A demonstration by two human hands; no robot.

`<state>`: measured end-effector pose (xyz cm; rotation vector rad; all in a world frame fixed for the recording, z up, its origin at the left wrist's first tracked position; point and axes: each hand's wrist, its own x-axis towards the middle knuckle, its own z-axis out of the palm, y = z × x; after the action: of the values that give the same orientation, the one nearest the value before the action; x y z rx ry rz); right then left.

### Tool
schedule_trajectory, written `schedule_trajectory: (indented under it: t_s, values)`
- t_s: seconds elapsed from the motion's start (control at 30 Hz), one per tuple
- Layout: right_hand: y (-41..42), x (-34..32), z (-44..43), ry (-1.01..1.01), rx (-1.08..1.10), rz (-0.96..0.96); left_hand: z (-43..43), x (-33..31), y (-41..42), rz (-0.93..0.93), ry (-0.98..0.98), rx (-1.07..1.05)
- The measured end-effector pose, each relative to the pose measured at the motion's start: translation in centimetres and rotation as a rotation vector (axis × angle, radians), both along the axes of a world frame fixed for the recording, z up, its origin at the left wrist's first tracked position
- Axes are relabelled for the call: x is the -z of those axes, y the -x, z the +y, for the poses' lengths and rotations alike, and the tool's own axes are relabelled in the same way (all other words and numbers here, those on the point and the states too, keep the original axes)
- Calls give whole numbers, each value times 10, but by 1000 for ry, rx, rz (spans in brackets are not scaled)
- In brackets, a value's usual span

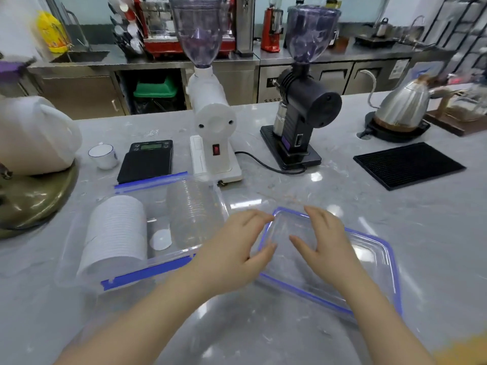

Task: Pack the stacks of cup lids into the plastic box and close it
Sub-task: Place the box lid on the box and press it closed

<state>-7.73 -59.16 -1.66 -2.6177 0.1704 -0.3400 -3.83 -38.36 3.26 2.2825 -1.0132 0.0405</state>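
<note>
Head view: both hands over blue-rimmed lid (pixel 369 259).
Left hand (pixel 234 248): fingers spread, gripping nothing.
Right hand (pixel 324 235): likewise.
Plastic box (pixel 147 270): uncovered, holds white lid stack (pixel 116 233), clear lid stack (pixel 192 212).

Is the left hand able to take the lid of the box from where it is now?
Probably yes. The left hand is open at the near-left edge of the clear blue-rimmed lid, which lies flat on the counter with nothing between them. The right hand is over it too.

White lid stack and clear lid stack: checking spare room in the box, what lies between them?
Head view: between the white lid stack and clear lid stack, one loose white lid on the box floor.
</note>
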Motion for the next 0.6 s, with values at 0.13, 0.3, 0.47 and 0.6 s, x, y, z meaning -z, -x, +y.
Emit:
schedule_trajectory:
  t_s: [0.13, 0.3, 0.47, 0.6]
  values:
    - [14, 12, -29, 22, 139, 115, -28, 23, -6, 3, -92, 56]
    - [27, 23, -56, 72, 280, 231, -50, 53, -22, 39, -181, 19]
    - [31, 33, -73, 90, 398, 343, -64, 77, -32, 83, -215, -127]
    - [26, 35, -78, 139, 415, 304, -71, 90, -32, 95, -296, -196]
